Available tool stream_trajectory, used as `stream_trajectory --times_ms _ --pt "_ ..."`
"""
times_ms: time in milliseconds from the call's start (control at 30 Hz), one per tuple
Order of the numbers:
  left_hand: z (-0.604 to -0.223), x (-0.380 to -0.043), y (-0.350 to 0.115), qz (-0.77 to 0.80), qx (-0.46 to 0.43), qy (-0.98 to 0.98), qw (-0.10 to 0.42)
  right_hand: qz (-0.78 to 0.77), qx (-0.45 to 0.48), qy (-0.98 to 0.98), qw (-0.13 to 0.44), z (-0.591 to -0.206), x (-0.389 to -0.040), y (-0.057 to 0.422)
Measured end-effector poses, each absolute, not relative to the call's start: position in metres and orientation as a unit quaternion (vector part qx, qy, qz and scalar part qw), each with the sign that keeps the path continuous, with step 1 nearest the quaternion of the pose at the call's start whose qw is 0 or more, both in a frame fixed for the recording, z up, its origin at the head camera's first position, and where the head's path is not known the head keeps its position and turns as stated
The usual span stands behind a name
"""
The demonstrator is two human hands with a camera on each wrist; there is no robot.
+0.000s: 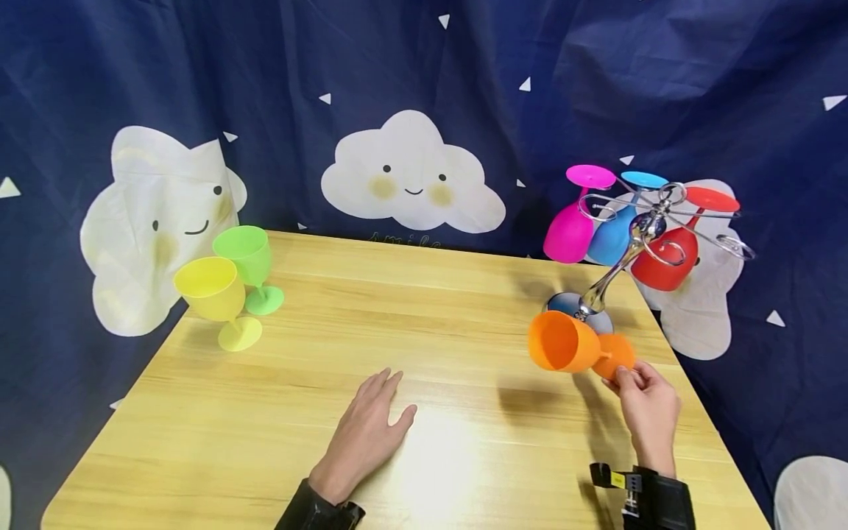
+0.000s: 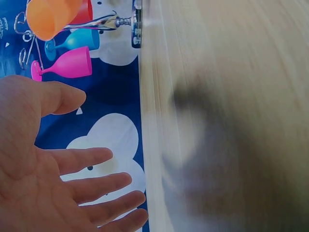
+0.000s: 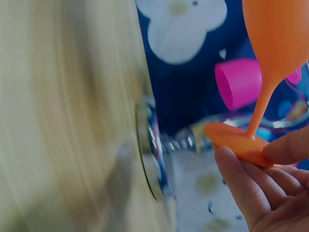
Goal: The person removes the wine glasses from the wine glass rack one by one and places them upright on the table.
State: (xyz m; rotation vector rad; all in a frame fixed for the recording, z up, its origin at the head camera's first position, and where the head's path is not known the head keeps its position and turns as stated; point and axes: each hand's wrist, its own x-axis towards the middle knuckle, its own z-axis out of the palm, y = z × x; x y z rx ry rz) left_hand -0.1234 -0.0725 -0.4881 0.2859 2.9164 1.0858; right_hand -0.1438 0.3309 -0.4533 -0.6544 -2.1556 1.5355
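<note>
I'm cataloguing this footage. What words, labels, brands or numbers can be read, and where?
"smile": faint lettering below the middle cloud on the blue curtain.
Small white marks at the left wrist view's left edge: too blurred to read.
Yellow tag by the right wrist: nothing readable.

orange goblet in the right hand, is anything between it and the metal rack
Nothing visible stands between the orange goblet and the metal rack. The right hand pinches the goblet's foot in front of the rack's base. The red goblet hanging from the rack, higher up, might be the nearest thing to bump.
</note>
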Motion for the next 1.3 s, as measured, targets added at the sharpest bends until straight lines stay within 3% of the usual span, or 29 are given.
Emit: stream_trajectory --times_ms 600,967,1300 --pt "-0.479 -0.129 -0.065 0.429 0.097 0.898 -0.014 0.714 -0.156 -0.678 0.077 -0.457 -0.155 0.244" --pt "-0.470 -0.138 -0.050 0.532 0.154 0.829 -0.073 0.756 -0.129 -0.640 0.035 -0.463 -0.151 0.194" --pt "-0.462 -0.142 -0.038 0.602 0.191 0.772 -0.072 0.776 -0.094 -0.624 0.003 -0.467 -0.140 0.157"
